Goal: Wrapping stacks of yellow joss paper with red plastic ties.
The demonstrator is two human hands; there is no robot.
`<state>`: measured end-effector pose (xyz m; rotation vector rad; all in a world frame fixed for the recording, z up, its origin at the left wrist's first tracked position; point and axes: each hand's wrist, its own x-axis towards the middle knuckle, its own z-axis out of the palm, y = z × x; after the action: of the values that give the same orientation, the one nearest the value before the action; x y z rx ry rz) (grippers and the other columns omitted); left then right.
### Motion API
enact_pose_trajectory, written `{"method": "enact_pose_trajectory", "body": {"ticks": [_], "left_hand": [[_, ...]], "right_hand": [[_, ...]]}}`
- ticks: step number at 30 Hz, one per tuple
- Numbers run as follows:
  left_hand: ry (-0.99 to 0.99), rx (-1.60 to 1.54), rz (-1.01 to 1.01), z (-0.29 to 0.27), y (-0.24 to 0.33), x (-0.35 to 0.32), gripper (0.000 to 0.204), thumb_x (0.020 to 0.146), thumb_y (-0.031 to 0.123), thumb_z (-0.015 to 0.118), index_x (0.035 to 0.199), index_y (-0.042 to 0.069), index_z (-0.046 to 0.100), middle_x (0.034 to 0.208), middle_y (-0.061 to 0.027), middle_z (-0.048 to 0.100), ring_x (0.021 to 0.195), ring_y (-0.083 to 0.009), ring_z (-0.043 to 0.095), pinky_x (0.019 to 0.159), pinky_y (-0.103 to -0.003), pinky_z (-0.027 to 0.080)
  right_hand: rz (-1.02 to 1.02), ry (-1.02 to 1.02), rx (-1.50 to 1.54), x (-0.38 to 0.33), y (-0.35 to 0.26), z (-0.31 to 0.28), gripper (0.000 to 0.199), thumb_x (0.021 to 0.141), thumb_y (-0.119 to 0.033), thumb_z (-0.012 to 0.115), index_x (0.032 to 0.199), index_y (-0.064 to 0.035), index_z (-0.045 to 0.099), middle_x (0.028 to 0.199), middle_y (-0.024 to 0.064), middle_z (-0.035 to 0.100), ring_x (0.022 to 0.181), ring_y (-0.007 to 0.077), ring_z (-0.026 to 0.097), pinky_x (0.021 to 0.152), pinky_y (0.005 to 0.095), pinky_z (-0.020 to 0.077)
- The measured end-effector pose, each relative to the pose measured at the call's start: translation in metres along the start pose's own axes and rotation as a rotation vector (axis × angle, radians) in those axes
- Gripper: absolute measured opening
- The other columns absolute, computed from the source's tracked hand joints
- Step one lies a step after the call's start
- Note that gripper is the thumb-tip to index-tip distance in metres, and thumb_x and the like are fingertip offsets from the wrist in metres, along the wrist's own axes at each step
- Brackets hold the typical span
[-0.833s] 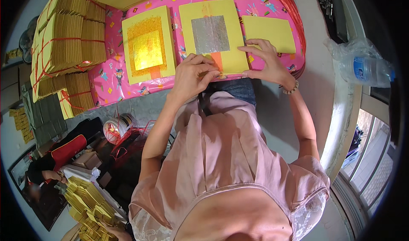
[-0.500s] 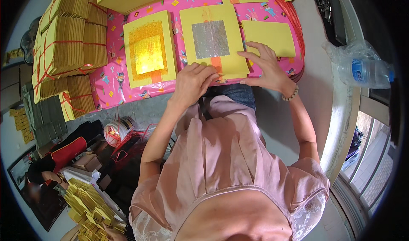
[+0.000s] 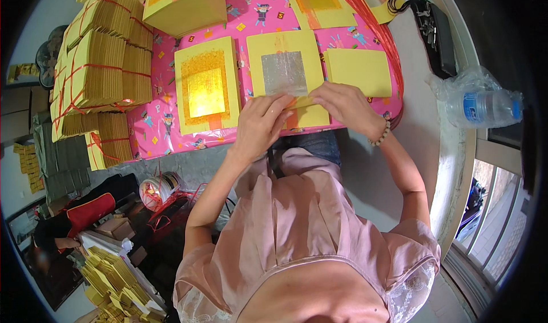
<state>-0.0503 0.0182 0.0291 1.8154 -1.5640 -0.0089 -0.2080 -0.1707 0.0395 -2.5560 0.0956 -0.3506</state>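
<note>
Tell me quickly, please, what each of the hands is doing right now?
Left hand: pinching the near edge of the silver-foil yellow sheet.
Right hand: pinching the same sheet.

A home paper-craft workshop: tied yellow paper bundles [image 3: 94,66] (red string) crowd a pink-clothed table [image 3: 157,134].

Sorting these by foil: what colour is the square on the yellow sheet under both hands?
Silver, on the yellow paper sheet; head view.
</note>
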Motion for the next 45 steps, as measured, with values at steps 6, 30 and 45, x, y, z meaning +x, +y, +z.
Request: {"method": "enact_pose_trajectory", "body": {"ticks": [6, 30, 45], "left_hand": [[0.259, 0.122, 0.123, 0.013, 0.006, -0.013, 0.045, 0.075, 0.010, 0.076, 0.120, 0.013, 0.067, 0.135, -0.0105, 0.054, 0.127, -0.0344, 0.047, 0.101, -0.049, 0.039], [-0.176, 0.191, -0.043, 0.049, -0.048, 0.043, 0.076, 0.090, 0.044, 0.062, 0.152, 0.012, 0.034, 0.156, -0.0256, 0.026, 0.145, -0.0433, 0.024, 0.116, -0.056, 0.021], [-0.164, 0.194, -0.044, 0.052, -0.048, 0.043, 0.074, 0.090, 0.043, 0.062, 0.152, 0.012, 0.035, 0.154, -0.0268, 0.028, 0.143, -0.0437, 0.026, 0.115, -0.056, 0.022]], "right_hand": [[0.174, 0.032, 0.207, 0.040, 0.022, -0.023, 0.021, 0.097, -0.020, 0.058, 0.101, -0.0001, 0.062, 0.087, 0.0174, 0.065, 0.079, 0.0351, 0.065, 0.071, 0.0416, 0.0501], [0.141, 0.085, -0.208, 0.127, 0.105, 0.012, 0.022, 0.097, -0.021, 0.057, 0.103, -0.0005, 0.062, 0.095, 0.0146, 0.059, 0.093, 0.0341, 0.057, 0.083, 0.0441, 0.0466], [0.105, -0.167, -0.049, 0.151, 0.103, 0.022, 0.024, 0.096, -0.022, 0.054, 0.105, -0.0018, 0.064, 0.107, 0.0134, 0.063, 0.108, 0.0314, 0.058, 0.092, 0.0449, 0.0468]]}}
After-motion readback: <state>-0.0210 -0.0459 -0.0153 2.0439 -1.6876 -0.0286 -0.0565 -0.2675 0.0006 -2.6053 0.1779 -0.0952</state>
